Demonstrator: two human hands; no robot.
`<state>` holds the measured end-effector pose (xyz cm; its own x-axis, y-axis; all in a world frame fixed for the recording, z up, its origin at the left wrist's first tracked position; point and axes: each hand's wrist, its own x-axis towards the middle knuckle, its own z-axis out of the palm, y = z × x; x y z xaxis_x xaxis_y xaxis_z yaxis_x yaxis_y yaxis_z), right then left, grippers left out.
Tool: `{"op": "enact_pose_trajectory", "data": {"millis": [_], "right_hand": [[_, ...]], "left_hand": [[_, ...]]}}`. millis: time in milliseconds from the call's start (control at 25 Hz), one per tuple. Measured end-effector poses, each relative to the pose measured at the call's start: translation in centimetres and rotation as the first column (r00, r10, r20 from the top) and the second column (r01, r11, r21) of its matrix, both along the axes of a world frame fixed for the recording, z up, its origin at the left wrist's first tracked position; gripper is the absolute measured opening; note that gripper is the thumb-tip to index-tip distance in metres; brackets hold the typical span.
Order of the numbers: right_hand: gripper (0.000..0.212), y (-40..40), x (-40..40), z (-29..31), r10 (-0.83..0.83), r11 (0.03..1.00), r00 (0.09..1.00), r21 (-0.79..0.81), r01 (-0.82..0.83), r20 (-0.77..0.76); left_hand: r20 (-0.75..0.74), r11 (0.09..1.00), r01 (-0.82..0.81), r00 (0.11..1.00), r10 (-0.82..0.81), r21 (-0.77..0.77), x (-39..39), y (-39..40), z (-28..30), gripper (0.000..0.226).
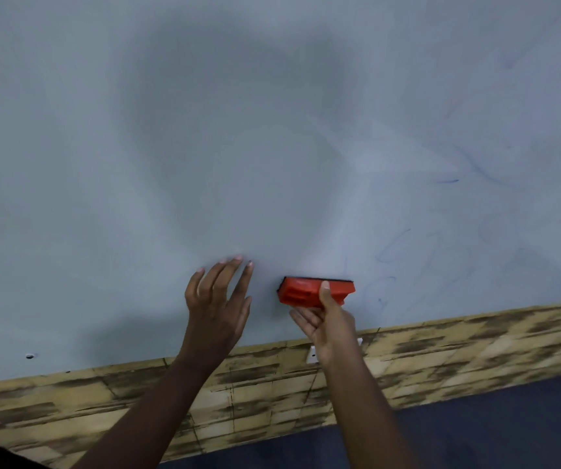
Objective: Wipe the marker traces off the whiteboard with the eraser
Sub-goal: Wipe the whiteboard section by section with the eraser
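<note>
The whiteboard (pixel 204 147) fills most of the view. Faint blue marker traces (pixel 448 181) remain on its right part, down to the lower right. A red eraser (pixel 306 292) with a dark felt face lies against the board near its lower edge. My right hand (pixel 329 323) grips the eraser from below, thumb over its top. To the left of it my left hand (pixel 218 299) rests on the board with fingers spread and straight.
Below the board runs a wall band with a yellow-brown brick pattern (pixel 441 357). A small white socket plate (pixel 312 355) sits on it behind my right wrist. Dark floor (pixel 509 428) lies at the lower right. Small dark screw marks (pixel 29 356) dot the board's lower edge.
</note>
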<state>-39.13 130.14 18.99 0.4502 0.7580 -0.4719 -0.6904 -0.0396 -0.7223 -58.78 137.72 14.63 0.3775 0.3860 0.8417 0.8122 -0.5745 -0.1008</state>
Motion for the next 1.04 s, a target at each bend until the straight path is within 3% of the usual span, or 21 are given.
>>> {"op": "enact_pose_trajectory", "data": {"millis": [200,360,520,640,760,840,880,1000,1040], "right_hand": [[0.038,0.0,0.4,-7.6,0.038,0.996,0.987,-0.075,-0.051,-0.157],[0.047,-0.4,1.8,-11.6,0.061,0.983,0.984,-0.159,-0.088,-0.169],[0.049,-1.1,4.3,-11.1,-0.05,0.986,0.999,-0.157,0.05,0.009],[0.031,-1.2,6.9,-7.1,-0.173,0.975,0.966,-0.109,0.196,0.191],[0.02,-1.2,4.9,-1.2,-0.188,0.982,0.918,0.046,0.184,0.348],[0.028,-0.7,2.1,1.5,-0.161,0.987,0.838,0.105,0.124,0.522],[0.032,-0.4,1.0,1.9,-0.137,0.991,0.75,0.095,0.099,0.647],[0.042,-0.4,1.0,0.6,-0.061,0.989,0.321,0.013,0.15,0.945],[0.043,-0.6,2.0,-0.2,-0.037,0.985,0.244,-0.006,0.172,0.969]], "left_hand": [[-0.053,0.996,-0.084,0.995,0.084,0.009,1.5,-0.7,-0.6,0.07],[-0.054,0.996,-0.086,0.995,0.085,-0.015,2.0,-1.1,-0.6,0.065],[-0.067,0.997,-0.077,0.995,0.075,-0.026,2.2,-1.3,-0.2,0.065],[-0.036,0.995,-0.082,0.996,0.08,-0.054,2.8,-1.6,-0.2,0.065],[0.046,0.996,-0.028,0.998,0.032,-0.083,4.1,-2.1,0.3,0.059],[0.078,0.997,-0.012,0.997,0.018,-0.073,5.1,-2.1,1.4,0.054],[0.095,0.997,-0.01,0.995,0.016,-0.071,5.4,-2.0,2.0,0.052],[0.135,0.997,-0.01,0.991,0.02,-0.075,6.3,-1.8,3.5,0.057],[0.141,0.997,-0.015,0.99,0.025,-0.072,6.5,-1.7,3.8,0.059]]}}
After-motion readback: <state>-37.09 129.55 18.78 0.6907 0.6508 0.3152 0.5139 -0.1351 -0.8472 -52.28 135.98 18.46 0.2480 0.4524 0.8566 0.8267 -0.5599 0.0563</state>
